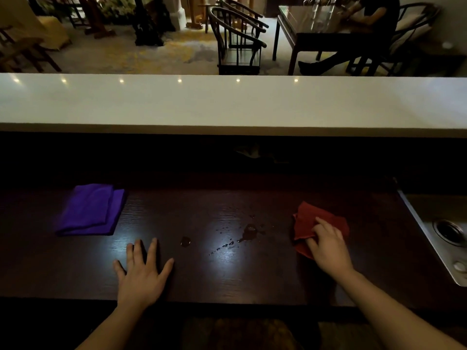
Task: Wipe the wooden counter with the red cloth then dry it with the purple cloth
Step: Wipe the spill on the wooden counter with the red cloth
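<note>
Right hand (328, 246): fingers curled on red cloth (321, 227), right of spill (249, 232) | left hand (142, 271): fingers spread flat, empty, on worktop (265, 279) | purple cloth (91, 209): folded, far left of spill | risk: bunched cloth may smear liquid.

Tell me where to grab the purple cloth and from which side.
Pinch the purple cloth at its near right corner, coming from the right with the left hand. It lies folded flat in layers, and that corner is nearest the hand.
</note>
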{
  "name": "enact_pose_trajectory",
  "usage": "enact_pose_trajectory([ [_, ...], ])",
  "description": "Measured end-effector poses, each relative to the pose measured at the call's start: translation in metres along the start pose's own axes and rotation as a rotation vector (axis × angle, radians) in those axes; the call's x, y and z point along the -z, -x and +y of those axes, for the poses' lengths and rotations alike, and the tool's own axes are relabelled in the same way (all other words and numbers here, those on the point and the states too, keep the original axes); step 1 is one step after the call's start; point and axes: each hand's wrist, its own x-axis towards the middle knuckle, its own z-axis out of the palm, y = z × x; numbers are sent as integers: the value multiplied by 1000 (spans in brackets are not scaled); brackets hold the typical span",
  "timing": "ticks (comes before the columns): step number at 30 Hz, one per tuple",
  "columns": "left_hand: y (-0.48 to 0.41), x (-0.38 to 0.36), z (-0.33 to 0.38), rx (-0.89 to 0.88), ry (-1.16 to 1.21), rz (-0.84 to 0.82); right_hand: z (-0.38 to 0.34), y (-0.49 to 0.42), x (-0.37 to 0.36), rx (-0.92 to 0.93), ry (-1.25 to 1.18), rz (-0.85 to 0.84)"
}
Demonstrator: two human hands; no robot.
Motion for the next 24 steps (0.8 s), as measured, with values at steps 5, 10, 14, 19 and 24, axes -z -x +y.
enact_pose_trajectory([
  [5,-1,-2,1,-5,-9,-3,-21,-10,-9,-21,-254,6],
  [10,-1,-3,0,0,-29,21,-42,-11,-28,114,-98,-132],
  [14,-1,-6,-1,-4,-25,32,-37,-3,-39,171,111,-194],
  [19,1,-5,1,-2,-38,50,-36,36,-46,217,230,-157],
  [24,1,-5,-1,-9,-39,62,-34,35,-34,257,338,-82],
])
